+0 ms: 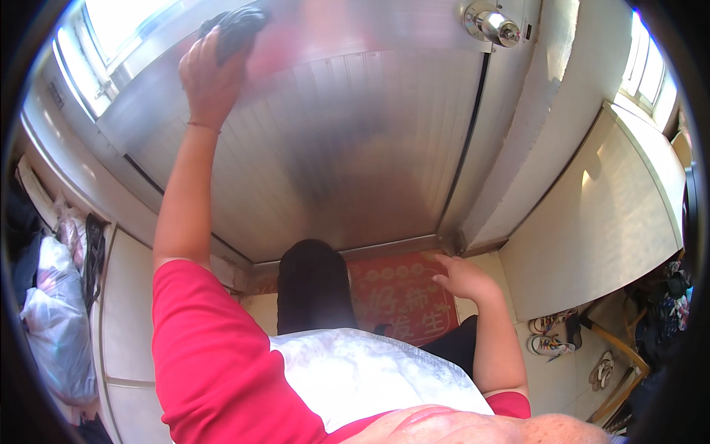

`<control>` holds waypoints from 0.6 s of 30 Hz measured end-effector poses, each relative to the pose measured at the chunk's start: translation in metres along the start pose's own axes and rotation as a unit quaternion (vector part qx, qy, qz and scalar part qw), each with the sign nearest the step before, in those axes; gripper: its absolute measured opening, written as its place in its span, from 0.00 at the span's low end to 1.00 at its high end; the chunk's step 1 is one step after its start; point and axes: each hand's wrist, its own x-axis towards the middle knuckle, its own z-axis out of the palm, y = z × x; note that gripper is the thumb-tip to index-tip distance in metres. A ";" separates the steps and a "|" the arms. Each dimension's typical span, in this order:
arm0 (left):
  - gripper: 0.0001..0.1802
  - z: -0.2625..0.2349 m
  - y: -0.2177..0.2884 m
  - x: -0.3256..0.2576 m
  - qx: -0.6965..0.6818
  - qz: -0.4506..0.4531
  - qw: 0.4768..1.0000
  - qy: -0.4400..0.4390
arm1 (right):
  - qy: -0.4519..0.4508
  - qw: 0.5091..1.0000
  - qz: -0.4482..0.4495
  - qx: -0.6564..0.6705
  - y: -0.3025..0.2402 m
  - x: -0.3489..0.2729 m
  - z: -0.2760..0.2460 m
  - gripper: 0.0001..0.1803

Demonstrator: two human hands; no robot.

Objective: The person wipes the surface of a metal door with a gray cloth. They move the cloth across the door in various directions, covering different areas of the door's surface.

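Observation:
My left hand (211, 85) is raised to the upper left, its fingers closed around a dark grey cloth (240, 33). The cloth is pressed against the shiny metal door (355, 126) in front of me. Down at the right, my right hand (464, 278) hangs with its fingers stretched out and holds nothing. Below that hand lies a red doormat (403, 300) at the foot of the door. A round silver doorknob (492, 24) sits at the door's upper right.
A pale curved cabinet (599, 214) stands on the right. Colourful shoes (551, 344) and sandals (603, 370) are on the tiled floor below it, beside a wooden chair leg (621, 385). Filled plastic bags (59, 318) hang at the left near a white cabinet (129, 311).

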 end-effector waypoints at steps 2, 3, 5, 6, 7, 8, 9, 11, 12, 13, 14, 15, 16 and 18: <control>0.21 -0.020 -0.013 -0.007 0.011 -0.052 0.998 -0.039 | -0.012 1.000 0.007 0.004 -0.002 0.001 0.000 0.31; 0.19 -0.027 -0.016 -0.009 -0.030 -0.118 0.991 -0.051 | -0.018 1.000 0.011 0.005 -0.002 0.001 0.000 0.31; 0.18 -0.035 -0.029 -0.017 -0.018 -0.083 0.996 -0.004 | -0.007 1.000 -0.004 -0.001 0.000 0.003 0.005 0.30; 0.17 -0.042 -0.035 -0.019 -0.012 -0.065 0.998 0.019 | -0.002 1.000 -0.012 -0.004 0.001 0.006 0.006 0.30; 0.17 -0.047 -0.036 -0.022 -0.214 -0.240 0.946 0.050 | 0.018 0.999 -0.031 -0.002 0.002 0.011 0.008 0.29; 0.16 -0.054 -0.024 -0.019 -0.402 -0.398 0.821 0.079 | 0.037 0.998 -0.047 0.001 0.005 0.014 0.009 0.28; 0.16 -0.065 -0.013 -0.019 -0.557 -0.531 0.631 0.102 | 0.052 0.997 -0.059 0.003 0.005 0.015 0.010 0.27; 0.19 -0.090 -0.001 -0.024 -0.706 -0.586 0.393 0.073 | 0.098 0.985 -0.102 0.098 -0.009 0.023 0.003 0.24; 0.20 -0.103 0.001 -0.032 -0.756 -0.596 0.263 0.056 | 0.114 0.974 -0.125 0.150 -0.022 0.031 0.002 0.23; 0.22 -0.111 0.007 -0.040 -0.778 -0.587 0.217 0.049 | 0.125 0.959 -0.161 0.199 -0.042 0.035 -0.002 0.22; 0.23 -0.118 0.018 -0.048 -0.798 -0.576 0.170 0.044 | 0.135 0.940 -0.195 0.246 -0.064 0.037 -0.008 0.21; 0.24 -0.125 0.029 -0.056 -0.815 -0.564 0.123 0.040 | 0.123 0.928 -0.219 0.274 -0.084 0.037 -0.014 0.21; 0.25 -0.131 0.037 -0.062 -0.820 -0.564 0.086 0.045 | 0.110 0.913 -0.247 0.305 -0.105 0.040 -0.017 0.22; 0.26 -0.135 0.053 -0.070 -0.835 -0.548 0.005 0.057 | 0.082 0.876 -0.263 0.395 -0.145 0.042 -0.022 0.24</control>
